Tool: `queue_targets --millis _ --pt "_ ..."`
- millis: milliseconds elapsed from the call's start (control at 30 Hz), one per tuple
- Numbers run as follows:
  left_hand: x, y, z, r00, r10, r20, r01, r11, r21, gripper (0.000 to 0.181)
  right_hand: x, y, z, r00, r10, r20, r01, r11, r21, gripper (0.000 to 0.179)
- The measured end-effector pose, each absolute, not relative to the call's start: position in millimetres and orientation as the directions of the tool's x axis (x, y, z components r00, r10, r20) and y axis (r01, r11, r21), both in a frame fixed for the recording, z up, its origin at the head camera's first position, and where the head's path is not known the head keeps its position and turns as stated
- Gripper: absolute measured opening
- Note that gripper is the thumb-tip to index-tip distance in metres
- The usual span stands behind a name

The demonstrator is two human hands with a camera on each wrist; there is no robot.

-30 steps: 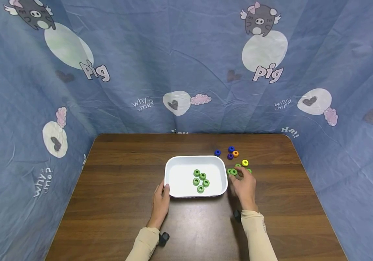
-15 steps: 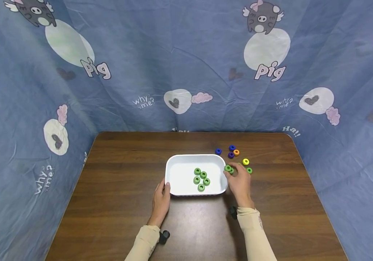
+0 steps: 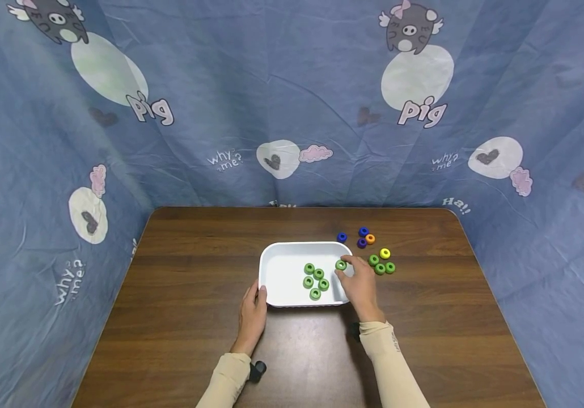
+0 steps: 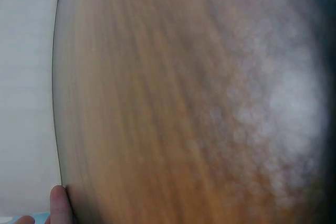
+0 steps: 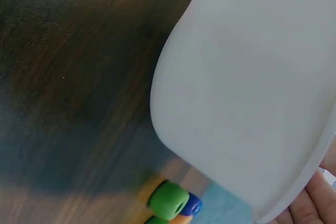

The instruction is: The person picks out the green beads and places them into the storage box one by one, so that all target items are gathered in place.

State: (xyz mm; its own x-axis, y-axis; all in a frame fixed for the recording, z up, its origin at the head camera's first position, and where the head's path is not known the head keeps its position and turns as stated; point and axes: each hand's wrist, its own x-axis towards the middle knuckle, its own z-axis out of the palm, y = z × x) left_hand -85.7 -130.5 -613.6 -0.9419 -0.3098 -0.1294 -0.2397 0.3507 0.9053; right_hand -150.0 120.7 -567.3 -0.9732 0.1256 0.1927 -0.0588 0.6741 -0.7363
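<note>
My right hand (image 3: pixel 362 286) pinches a green bead (image 3: pixel 340 265) between thumb and fingertips, above the right end of a white tray (image 3: pixel 279 269). Inside the tray lie several more green beads (image 3: pixel 308 281), grouped right of its middle. At the tray's left side, my left hand (image 3: pixel 252 317) holds the edge, thumb at the rim. A fingertip (image 4: pixel 60 203) touches the tray's wall in the left wrist view. In the right wrist view, the tray's pale outer wall (image 5: pixel 236 87) hides the held bead, and part of my hand (image 5: pixel 310 203) shows at the corner.
Right of the tray, three green beads (image 3: pixel 380 269) sit on the brown table (image 3: pixel 185 272) beside a yellow bead (image 3: pixel 385 253). Behind them are two blue beads (image 3: pixel 364 232), a purple bead (image 3: pixel 362 243) and an orange bead (image 3: pixel 370 239). A blue cloth (image 3: pixel 292 102) hangs behind the table.
My right hand picked up a green bead from the group on the table and carried it left, over the tray's right rim. The left hand stays on the tray.
</note>
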Motion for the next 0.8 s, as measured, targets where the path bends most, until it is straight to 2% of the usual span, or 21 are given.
queue_targets --millis 533,800 --pt "-85.4 -130.5 -615.6 -0.938 -0.319 -0.140 -0.254 0.353 0.901 0.050 -151.0 101.2 -574.0 -0.950 -0.031 0.311 -0.242 0.704 -0.668 0.030" --pt "-86.0 -130.8 -614.7 -0.940 -0.308 -0.147 -0.258 0.357 0.898 0.051 -153.6 97.1 -574.1 -0.986 -0.008 0.169 -0.121 0.731 -0.672 0.030"
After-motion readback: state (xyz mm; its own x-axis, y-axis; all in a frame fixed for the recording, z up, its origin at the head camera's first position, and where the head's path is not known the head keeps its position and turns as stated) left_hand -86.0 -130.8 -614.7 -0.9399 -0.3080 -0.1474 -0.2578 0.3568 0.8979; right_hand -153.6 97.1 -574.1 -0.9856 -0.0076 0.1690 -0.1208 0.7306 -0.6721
